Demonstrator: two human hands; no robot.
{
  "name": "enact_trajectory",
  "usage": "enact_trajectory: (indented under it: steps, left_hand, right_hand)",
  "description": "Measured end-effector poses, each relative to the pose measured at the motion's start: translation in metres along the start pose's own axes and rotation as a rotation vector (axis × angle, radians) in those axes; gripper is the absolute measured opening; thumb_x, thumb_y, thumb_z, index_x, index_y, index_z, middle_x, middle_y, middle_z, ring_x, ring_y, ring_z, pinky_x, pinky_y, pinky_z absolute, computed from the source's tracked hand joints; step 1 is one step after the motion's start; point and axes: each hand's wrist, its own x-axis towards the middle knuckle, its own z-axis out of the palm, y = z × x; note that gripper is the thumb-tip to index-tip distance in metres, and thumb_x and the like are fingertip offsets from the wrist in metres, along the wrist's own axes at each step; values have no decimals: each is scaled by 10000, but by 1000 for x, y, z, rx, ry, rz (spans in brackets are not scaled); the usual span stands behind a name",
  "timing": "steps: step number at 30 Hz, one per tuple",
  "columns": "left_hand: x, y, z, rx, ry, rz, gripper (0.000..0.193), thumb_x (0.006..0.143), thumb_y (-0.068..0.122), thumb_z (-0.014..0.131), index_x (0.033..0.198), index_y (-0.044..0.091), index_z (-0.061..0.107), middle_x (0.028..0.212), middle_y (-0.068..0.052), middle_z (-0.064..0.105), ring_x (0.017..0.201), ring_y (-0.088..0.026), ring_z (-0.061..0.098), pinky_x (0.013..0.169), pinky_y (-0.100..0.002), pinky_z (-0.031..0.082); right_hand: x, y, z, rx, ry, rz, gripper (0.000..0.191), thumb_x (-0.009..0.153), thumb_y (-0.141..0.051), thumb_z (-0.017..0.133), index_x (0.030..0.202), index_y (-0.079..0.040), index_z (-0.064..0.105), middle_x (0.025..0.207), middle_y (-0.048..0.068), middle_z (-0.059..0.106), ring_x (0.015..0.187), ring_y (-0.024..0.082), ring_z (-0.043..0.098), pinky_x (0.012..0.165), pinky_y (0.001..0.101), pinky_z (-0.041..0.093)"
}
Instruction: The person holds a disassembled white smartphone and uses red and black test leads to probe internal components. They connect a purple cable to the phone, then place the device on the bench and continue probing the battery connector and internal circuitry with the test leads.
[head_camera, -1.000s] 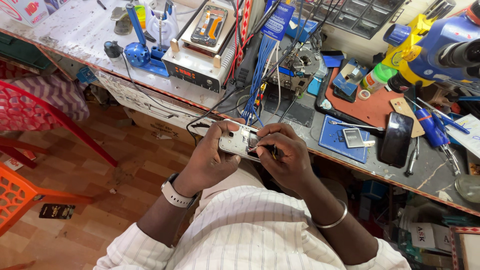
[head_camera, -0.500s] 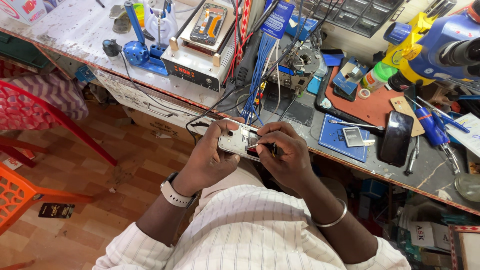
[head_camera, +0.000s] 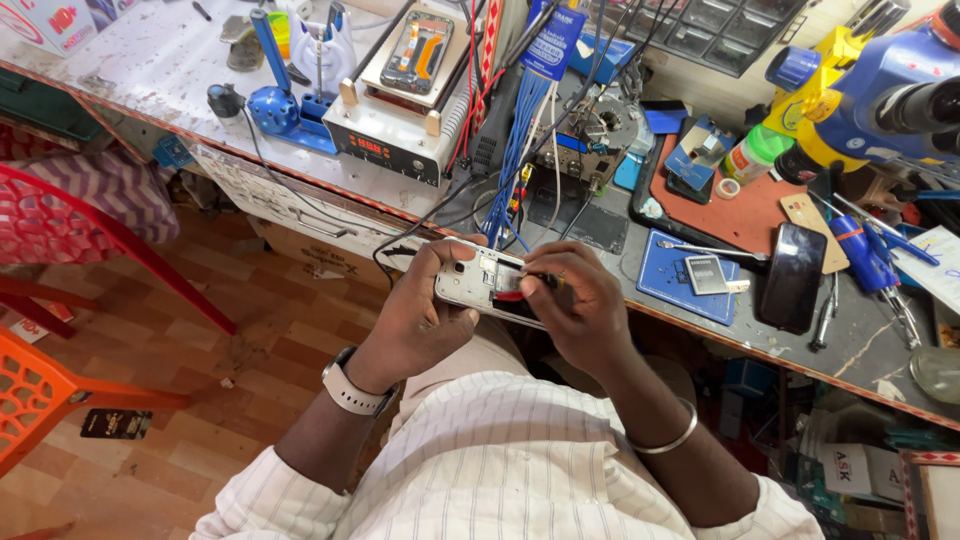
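An opened white phone (head_camera: 478, 283) with its back cover off sits just in front of the workbench edge, inner parts facing up. My left hand (head_camera: 420, 320), with a white watch on the wrist, grips its left end. My right hand (head_camera: 580, 305), a metal bangle on that wrist, pinches a thin dark tool (head_camera: 538, 281) whose tip rests on the phone's inside; part of the phone is hidden under those fingers.
The workbench (head_camera: 690, 310) carries a heating plate unit (head_camera: 400, 120) with a phone on it, a blue stand (head_camera: 285, 105), a blue mat with a battery (head_camera: 700, 272), a black phone (head_camera: 792, 278), screwdrivers (head_camera: 870, 265) and a blue-yellow microscope (head_camera: 880, 90). Red and orange plastic chairs (head_camera: 60, 230) stand left.
The hands and the phone have stayed in nearly the same place; my right fingers shifted slightly over the phone's right end.
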Motion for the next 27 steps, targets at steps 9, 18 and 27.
enact_trajectory:
  steps: [9, 18, 27]
  left_hand:
    - [5, -2, -4, -23, 35, 20, 592, 823, -179, 578, 1345, 30, 395, 1492, -127, 442, 1276, -131, 492, 1049, -278, 442]
    - [-1, -8, -9, -107, 75, 11, 604, 829, -178, 565, 1365, 36, 387, 1542, -134, 408, 1351, -147, 459, 1049, -294, 431]
    - [8, 22, -12, 171, 16, 172, 493, 943, -31, 545, 1419, 13, 427, 1465, -163, 482, 1303, -147, 506, 1034, -292, 466]
  right_hand:
    - [-12, 37, 3, 538, 58, 307, 271, 1014, -169, 690, 1192, 12, 597, 1079, 108, 702, 1005, 143, 678, 875, 287, 574]
    - [-9, 15, 13, 625, -227, 464, 1011, 725, -260, 921, 1518, -15, 343, 1338, 120, 595, 1228, 166, 605, 1060, 322, 483]
    - [-6, 12, 11, 751, -126, 613, 906, 675, -90, 928, 1423, 50, 436, 1240, 132, 640, 1151, 170, 648, 1035, 325, 533]
